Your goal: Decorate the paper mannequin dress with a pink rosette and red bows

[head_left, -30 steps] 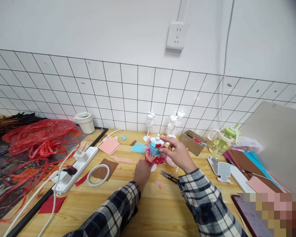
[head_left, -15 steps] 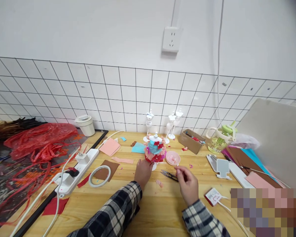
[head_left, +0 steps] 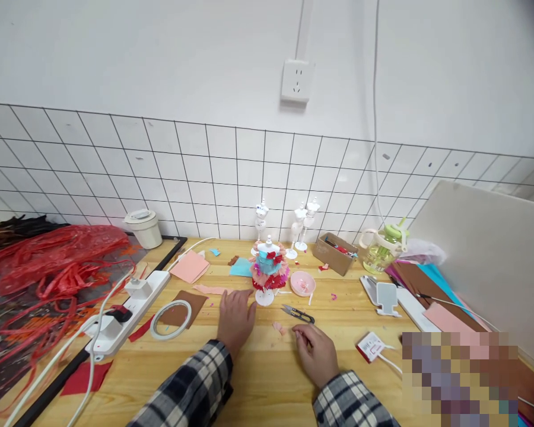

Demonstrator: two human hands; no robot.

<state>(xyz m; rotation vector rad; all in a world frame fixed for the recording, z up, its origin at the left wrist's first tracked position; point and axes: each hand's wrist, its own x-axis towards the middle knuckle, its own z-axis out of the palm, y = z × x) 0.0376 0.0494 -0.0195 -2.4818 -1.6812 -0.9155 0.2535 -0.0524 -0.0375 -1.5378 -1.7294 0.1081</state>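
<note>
Table top [head_left: 267, 385]: we read pale wood, smooth, matt with a faint sheen.
Dressed mannequin [head_left: 267, 270]: glossy white plastic stand. The frilled skirt is matt, and we cannot tell felt from paper.
Snips [head_left: 297, 313]: dark metal, dull.
Pink dish [head_left: 302, 283]: smooth and glossy, plastic by our reading.
Power strip [head_left: 129, 305]: white plastic, satin finish.
Tape roll [head_left: 172, 311]: translucent, shiny.
Red netting [head_left: 57, 261]: thin glossy plastic strands.
Wall tiles [head_left: 115, 172]: white glaze, shiny.
Box [head_left: 333, 254]: raw brown cardboard, matt.
Sleeves [head_left: 191, 391]: woven plaid cloth, soft, matt.
</note>
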